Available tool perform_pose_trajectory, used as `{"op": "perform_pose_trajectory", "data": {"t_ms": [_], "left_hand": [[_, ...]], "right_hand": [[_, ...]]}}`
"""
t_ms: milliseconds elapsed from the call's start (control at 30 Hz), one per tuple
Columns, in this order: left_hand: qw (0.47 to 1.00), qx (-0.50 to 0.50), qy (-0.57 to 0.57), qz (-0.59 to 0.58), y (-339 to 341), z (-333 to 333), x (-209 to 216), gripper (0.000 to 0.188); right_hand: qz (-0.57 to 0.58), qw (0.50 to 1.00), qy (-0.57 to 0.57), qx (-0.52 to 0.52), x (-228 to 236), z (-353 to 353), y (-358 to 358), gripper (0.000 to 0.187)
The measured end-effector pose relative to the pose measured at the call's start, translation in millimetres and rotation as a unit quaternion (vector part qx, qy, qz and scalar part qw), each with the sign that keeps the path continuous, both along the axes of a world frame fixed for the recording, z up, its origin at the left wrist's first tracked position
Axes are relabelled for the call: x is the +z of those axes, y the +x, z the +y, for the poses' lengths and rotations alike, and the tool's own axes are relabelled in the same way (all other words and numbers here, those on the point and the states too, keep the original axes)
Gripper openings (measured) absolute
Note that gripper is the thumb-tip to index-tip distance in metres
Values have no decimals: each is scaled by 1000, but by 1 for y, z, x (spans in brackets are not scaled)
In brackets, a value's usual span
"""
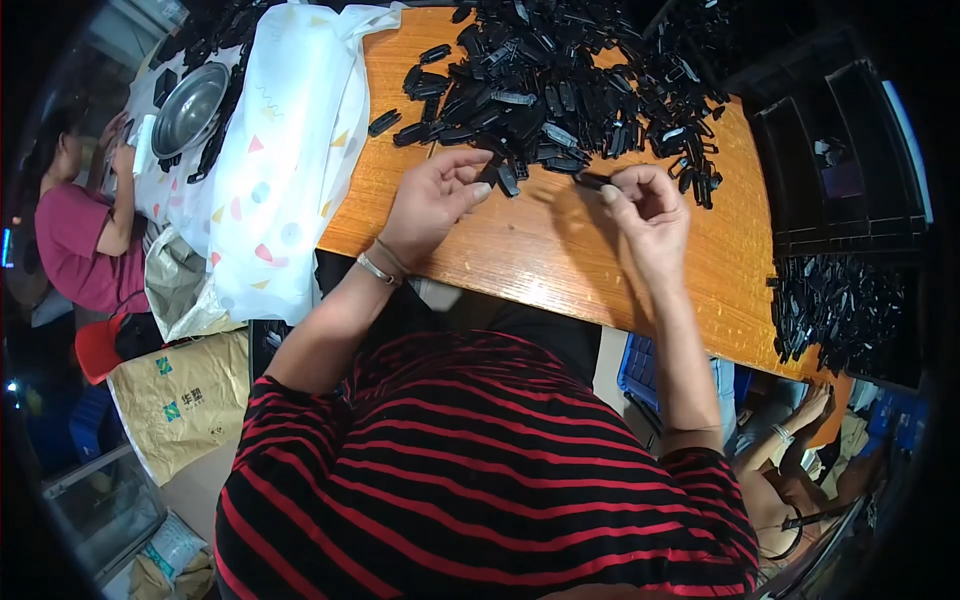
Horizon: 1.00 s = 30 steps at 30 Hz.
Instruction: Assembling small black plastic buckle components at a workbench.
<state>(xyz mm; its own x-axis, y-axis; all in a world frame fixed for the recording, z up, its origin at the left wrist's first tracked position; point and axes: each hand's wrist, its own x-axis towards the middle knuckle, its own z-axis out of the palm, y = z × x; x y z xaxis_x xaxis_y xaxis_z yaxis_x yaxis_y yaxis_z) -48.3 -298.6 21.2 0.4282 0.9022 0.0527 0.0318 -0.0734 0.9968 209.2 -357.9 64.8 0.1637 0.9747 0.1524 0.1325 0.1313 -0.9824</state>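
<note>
My left hand [425, 205] is over the wooden table [500, 245], its thumb and index finger closed on a small black plastic part [489, 174]. To the right, my right hand [652, 218] pinches another narrow black plastic part [592, 181] by its end, its tip pointing left. The two hands are apart, and the fingers partly cover both parts. Just beyond them spreads a heap of black plastic parts [545, 90], most of them long and narrow. A loose one [383, 123] lies at the heap's left edge.
A white patterned plastic sheet [290, 130] drapes along the left, near a metal bowl [190, 110] and a person in a magenta top [95, 235]. Dark trays [840, 150] and more black parts [835, 310] stand at right. Another person's arm [785, 435] shows at lower right.
</note>
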Motion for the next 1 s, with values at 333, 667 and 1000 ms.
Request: {"op": "perform_pose_trajectory", "data": {"t_ms": [333,667,1000], "left_hand": [[951,12,-196,-238,12,-21,22,31],[959,41,-154,-235,8,-25,17,28],[963,17,-142,-228,15,-36,12,32]], "right_hand": [[171,984,53,-24,-4,-9,-94,24],[-122,986,118,-3,-6,-6,-92,23],[-166,974,150,-35,-15,-20,-95,20]]}}
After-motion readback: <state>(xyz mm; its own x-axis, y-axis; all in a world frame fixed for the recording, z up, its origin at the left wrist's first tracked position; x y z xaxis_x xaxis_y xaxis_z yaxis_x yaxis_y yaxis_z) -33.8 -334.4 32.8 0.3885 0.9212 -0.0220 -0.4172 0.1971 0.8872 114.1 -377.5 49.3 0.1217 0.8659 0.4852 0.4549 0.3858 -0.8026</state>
